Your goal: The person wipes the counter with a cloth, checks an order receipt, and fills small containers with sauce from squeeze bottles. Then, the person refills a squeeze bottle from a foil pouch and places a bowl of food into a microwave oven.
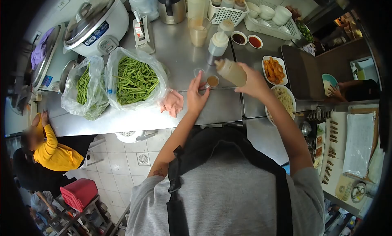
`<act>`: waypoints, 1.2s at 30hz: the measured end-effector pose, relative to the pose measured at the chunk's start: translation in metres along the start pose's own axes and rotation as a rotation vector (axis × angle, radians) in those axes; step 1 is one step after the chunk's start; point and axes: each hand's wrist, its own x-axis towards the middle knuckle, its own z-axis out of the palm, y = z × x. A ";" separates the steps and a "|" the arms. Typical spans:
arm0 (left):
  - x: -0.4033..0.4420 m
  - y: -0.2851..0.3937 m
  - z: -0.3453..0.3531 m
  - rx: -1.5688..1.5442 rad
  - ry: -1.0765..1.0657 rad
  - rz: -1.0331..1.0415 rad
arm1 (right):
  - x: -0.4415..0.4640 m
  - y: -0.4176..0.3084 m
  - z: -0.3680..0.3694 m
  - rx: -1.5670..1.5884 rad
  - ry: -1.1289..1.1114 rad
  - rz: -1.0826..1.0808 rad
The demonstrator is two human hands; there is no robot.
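My right hand [254, 81] is wrapped round a squeeze bottle [232, 72] of pale brown sauce, tilted with its nozzle up and to the left. Just below the nozzle, a small cup [212, 81] of brown sauce stands on the steel counter [179, 72]. My left hand [197, 96] rests left of that cup, fingers apart, its fingertips near the cup and a small clear cup or lid [199, 72]. A white-capped squeeze bottle [218, 44] stands behind them. Fried food [274, 70] and a plate of noodles [281, 98] are at the right.
Bags of green beans [134, 81], a pink cloth [172, 103] and a rice cooker [98, 25] are at the left. Two sauce dishes [255, 41] and a cup basket [271, 25] stand behind. A person in yellow [59, 152] sits at lower left; another person's hand [335, 91] holds a bowl.
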 end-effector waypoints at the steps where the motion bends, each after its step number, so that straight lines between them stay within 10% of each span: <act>1: 0.000 0.002 0.000 0.000 0.005 -0.006 | 0.002 -0.018 -0.009 0.121 0.038 -0.021; 9: -0.001 -0.001 0.004 -0.086 0.034 -0.103 | 0.066 -0.134 -0.041 0.408 0.386 -0.479; 21: 0.000 -0.009 0.004 -0.166 0.035 -0.109 | 0.163 -0.101 0.085 0.381 0.343 -0.281; 36: 0.001 -0.046 0.002 -0.586 0.094 -0.359 | 0.028 -0.004 0.100 0.174 0.218 -0.134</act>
